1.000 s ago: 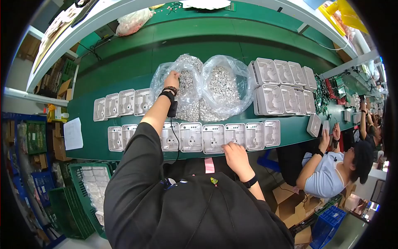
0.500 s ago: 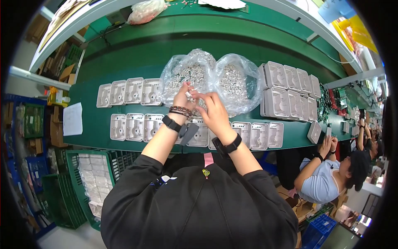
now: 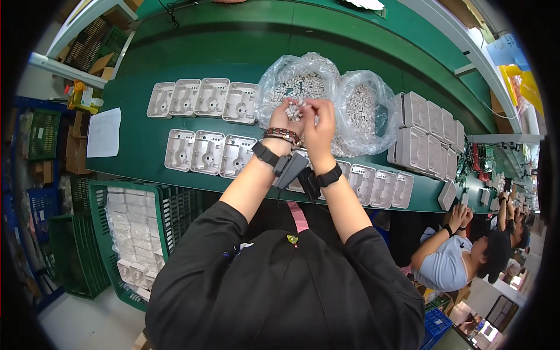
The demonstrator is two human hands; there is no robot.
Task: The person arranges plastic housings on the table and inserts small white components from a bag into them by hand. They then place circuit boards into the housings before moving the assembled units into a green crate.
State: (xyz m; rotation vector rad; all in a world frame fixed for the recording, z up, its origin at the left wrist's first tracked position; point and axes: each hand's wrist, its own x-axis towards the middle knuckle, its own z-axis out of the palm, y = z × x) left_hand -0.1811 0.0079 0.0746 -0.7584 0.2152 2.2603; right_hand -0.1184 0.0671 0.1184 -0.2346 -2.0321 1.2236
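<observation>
A small heap of small whitish parts lies in the upturned palm of my left hand, which is cupped around it. My right hand is beside it, with thumb and fingers curled together at the heap's edge; whatever is between its fingertips is too small to make out. Just beyond my hands stands an open clear plastic bag of the same parts, with a second such bag to its right. Rows of light grey plastic housings, open side up, lie left of and below my hands.
Stacked grey housings stand at the right of the green table. A paper sheet lies at the left end. A green crate of wrapped pieces stands below left. A co-worker sits at the right.
My hands have drawn close together, and the heap in my left palm now shows clearly. The view has shifted and tilted, so the table things appear farther right.
</observation>
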